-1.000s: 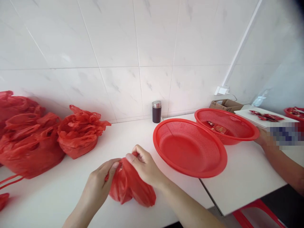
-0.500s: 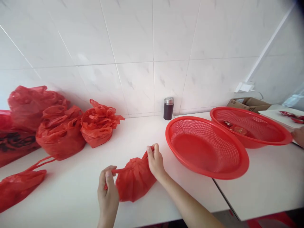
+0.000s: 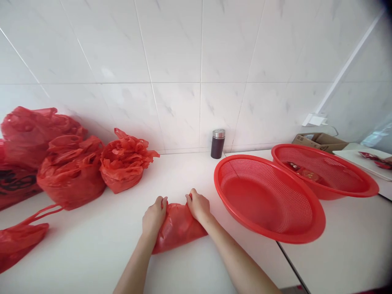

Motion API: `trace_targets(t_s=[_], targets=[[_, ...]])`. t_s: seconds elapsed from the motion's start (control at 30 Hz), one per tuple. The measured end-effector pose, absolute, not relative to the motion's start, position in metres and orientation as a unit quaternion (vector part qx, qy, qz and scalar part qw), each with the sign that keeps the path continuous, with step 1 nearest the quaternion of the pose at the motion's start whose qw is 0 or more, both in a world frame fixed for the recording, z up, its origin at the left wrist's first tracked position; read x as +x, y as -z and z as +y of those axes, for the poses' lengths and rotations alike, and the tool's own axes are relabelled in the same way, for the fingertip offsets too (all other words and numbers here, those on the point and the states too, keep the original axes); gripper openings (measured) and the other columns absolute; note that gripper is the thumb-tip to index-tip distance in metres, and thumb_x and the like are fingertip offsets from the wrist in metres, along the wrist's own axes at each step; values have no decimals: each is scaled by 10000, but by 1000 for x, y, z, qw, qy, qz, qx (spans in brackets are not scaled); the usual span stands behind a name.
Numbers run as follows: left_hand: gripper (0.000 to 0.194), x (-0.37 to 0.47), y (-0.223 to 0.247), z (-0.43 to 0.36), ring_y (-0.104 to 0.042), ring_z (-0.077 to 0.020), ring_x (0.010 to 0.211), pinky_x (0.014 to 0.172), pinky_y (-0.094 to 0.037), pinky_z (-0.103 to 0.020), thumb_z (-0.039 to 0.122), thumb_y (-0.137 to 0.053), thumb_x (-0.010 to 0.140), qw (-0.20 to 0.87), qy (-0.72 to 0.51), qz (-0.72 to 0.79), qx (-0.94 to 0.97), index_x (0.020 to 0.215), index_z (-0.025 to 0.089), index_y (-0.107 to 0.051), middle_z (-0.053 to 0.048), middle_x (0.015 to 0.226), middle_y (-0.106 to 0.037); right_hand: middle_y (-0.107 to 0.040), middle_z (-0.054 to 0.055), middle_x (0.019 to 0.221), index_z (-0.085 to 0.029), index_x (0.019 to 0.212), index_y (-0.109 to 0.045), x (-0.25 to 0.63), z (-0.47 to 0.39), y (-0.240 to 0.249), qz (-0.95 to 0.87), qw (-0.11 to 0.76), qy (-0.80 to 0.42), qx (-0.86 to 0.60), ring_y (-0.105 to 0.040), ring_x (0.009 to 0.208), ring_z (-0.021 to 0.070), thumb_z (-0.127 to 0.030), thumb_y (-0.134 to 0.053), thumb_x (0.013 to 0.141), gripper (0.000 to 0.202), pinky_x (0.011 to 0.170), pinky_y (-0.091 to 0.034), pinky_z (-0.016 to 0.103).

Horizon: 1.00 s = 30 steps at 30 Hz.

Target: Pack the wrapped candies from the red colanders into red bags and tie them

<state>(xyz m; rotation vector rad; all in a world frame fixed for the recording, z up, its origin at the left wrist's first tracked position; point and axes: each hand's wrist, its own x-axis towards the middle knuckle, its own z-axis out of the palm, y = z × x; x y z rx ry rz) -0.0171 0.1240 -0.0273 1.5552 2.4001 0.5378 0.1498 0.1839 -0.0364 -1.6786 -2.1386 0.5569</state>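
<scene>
A red plastic bag point(image 3: 180, 229) lies on the white table in front of me, its upper edge pulled between both hands. My left hand point(image 3: 155, 216) is closed on the bag's upper left corner. At the upper right corner, my right hand point(image 3: 198, 207) grips the plastic with bent fingers. The bag looks full and rounded, but its contents cannot be made out. Just right of my right hand stands a red perforated basket point(image 3: 251, 196) with nothing visible inside.
Filled red bags point(image 3: 72, 175) and a smaller one point(image 3: 122, 167) stand at the left, another point(image 3: 23, 245) lies nearer. A dark bottle point(image 3: 217, 145) stands by the wall. A second red basket point(image 3: 330, 167) holds small items; behind it is a cardboard box point(image 3: 321, 143).
My left hand has moved up and right, closer to my right hand. The stretched handles no longer show, and the bag lies wider and flatter. A person's hand at the right edge has left view.
</scene>
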Motion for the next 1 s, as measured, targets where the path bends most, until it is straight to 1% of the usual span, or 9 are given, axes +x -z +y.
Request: trace_targets(t_s=[0.2,0.37,0.5,0.6,0.8,0.9,1.0], targets=[[401,-28,38,156,-662,-297,748,612,-395,-341,448,-230,955,96,-109,832,535,938,225,-563,-135,821,-710,-723,61,805,-190,1021,-527,140,199,41,-763,161,-138,-611,-678,733,210,-317,-389,988,190,593,-328,286],[388,-25,39,160,-666,-296,728,614,-391,-343,442,-246,964,65,-100,833,540,988,217,-562,-131,817,-717,-727,61,799,-192,1035,-519,136,205,48,-762,160,-106,-618,-684,721,206,-311,-371,999,193,584,-328,281],[389,-22,41,153,-659,-246,705,598,-358,-299,452,-229,981,33,-120,835,536,1002,230,-548,-88,818,-717,-721,48,778,-196,1029,-503,135,205,51,-758,164,-96,-624,-681,703,194,-299,-351,1007,185,576,-319,272],[381,-21,43,148,-657,-224,710,592,-332,-279,468,-247,982,18,-134,841,524,1005,236,-548,-75,832,-719,-714,45,777,-197,1041,-483,136,204,53,-754,167,-96,-628,-676,703,191,-311,-329,1016,193,578,-315,268],[369,-22,45,139,-641,-242,694,580,-285,-289,469,-268,980,12,-177,856,485,990,243,-559,-66,784,-708,-703,47,791,-191,1048,-450,139,202,54,-744,179,-101,-636,-665,719,198,-312,-294,1026,198,580,-296,273],[353,-24,45,133,-629,-245,688,570,-265,-292,448,-264,981,13,-215,863,457,1012,240,-547,-63,770,-695,-698,51,819,-186,1045,-436,139,200,54,-737,195,-103,-639,-659,733,193,-307,-277,1030,200,577,-284,276],[351,-25,43,126,-608,-234,656,556,-260,-288,427,-239,983,26,-260,865,429,996,240,-536,-49,725,-667,-689,47,804,-186,1036,-424,139,199,54,-726,213,-111,-644,-648,709,188,-314,-266,1031,204,572,-275,277]])
